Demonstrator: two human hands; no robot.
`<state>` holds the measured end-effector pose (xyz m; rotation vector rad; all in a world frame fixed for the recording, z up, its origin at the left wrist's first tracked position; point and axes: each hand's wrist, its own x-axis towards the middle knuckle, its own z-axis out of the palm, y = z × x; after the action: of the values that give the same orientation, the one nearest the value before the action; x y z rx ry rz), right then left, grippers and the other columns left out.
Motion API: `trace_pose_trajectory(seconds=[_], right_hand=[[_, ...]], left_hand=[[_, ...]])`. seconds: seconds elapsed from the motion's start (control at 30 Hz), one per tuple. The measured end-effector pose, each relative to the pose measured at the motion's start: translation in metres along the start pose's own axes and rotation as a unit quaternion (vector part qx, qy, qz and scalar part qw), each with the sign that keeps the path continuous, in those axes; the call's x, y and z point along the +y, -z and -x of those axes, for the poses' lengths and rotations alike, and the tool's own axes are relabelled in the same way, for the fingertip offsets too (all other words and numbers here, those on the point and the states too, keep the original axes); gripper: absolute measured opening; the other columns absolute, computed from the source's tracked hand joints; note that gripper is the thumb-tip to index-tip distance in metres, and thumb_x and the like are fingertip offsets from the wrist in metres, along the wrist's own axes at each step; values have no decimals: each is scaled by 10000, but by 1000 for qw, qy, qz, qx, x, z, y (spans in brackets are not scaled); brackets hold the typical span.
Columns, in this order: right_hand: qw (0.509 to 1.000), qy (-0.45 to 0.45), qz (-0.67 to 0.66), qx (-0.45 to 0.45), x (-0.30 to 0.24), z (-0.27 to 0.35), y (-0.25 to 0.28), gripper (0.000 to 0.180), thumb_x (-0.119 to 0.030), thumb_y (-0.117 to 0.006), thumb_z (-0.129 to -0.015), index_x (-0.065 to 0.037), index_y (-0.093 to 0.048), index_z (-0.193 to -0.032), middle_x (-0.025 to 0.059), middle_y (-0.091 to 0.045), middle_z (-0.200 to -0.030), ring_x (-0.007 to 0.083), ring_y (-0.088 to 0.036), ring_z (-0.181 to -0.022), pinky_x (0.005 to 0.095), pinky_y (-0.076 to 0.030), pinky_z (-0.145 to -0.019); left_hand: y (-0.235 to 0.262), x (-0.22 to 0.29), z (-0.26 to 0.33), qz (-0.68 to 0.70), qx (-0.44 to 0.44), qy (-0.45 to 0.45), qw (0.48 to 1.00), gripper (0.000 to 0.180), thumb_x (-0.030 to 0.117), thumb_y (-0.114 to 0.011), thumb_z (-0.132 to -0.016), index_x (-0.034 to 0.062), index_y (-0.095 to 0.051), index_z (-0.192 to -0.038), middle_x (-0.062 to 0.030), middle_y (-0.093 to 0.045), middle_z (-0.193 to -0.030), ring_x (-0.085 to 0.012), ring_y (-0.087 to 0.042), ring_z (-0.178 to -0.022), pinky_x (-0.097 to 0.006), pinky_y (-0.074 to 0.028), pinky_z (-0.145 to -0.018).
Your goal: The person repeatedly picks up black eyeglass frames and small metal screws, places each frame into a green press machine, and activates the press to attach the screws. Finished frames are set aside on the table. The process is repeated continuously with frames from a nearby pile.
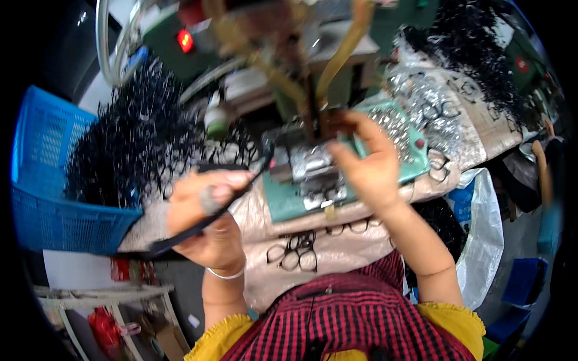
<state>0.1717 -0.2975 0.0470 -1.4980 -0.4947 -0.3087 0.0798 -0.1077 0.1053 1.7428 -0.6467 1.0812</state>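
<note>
Nearest, loose black spectacle frames lie on the cloth-covered bench at six o'clock. The left hand is clamped around a long black tool whose tip angles toward the small press. The right hand, fingers curled, steadies the workpiece there at one o'clock. Judging by this, the tip should stay clear of those fingers. Behind at ten o'clock, a blue basket holds heaped black frames.
</note>
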Motion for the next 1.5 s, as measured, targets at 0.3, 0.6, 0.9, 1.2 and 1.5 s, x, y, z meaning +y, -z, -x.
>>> trace_pose_trajectory(seconds=[0.3,0.6,0.9,1.2,1.5], right_hand=[[833,111,541,8,90,4,87,140,-117,-712,-765,-71,-716,-897,122,-665,-1103,309,-588,-1109,392,-467,-931],[859,135,493,39,90,-2,99,108,-150,-669,-814,-65,-687,-878,84,-672,-858,291,-620,-830,377,-488,-752],[896,75,333,285,15,-35,140,209,-163,-497,-960,-52,-674,-966,51,-668,-924,163,-645,-862,293,-509,-791],[961,-13,271,44,91,-5,87,148,-100,-690,-782,-21,-687,-908,108,-668,-814,203,-645,-750,299,-506,-721],[991,109,76,31,9,0,17,223,-9,-691,-768,0,-631,-983,107,-668,-852,199,-657,-779,304,-506,-733]], left_hand=[[11,-35,-23,85,-37,-25,995,144,37,-556,-948,-48,-570,-1064,-244,-659,-1005,-311,-682,-861,-381,-594,-714],[30,-25,47,68,73,182,978,152,116,-504,-988,23,-556,-1095,-226,-663,-1001,-283,-680,-837,-336,-559,-618],[11,-27,-37,16,-40,43,998,192,105,-496,-990,-46,-577,-1077,-236,-673,-985,-276,-698,-826,-320,-589,-645],[-12,-12,36,116,36,140,983,122,64,-574,-942,-34,-543,-1006,-182,-636,-939,-257,-671,-824,-345,-588,-671],[-3,-30,39,133,85,184,970,153,100,-565,-960,24,-533,-1088,-199,-649,-943,-264,-669,-787,-374,-584,-626]])
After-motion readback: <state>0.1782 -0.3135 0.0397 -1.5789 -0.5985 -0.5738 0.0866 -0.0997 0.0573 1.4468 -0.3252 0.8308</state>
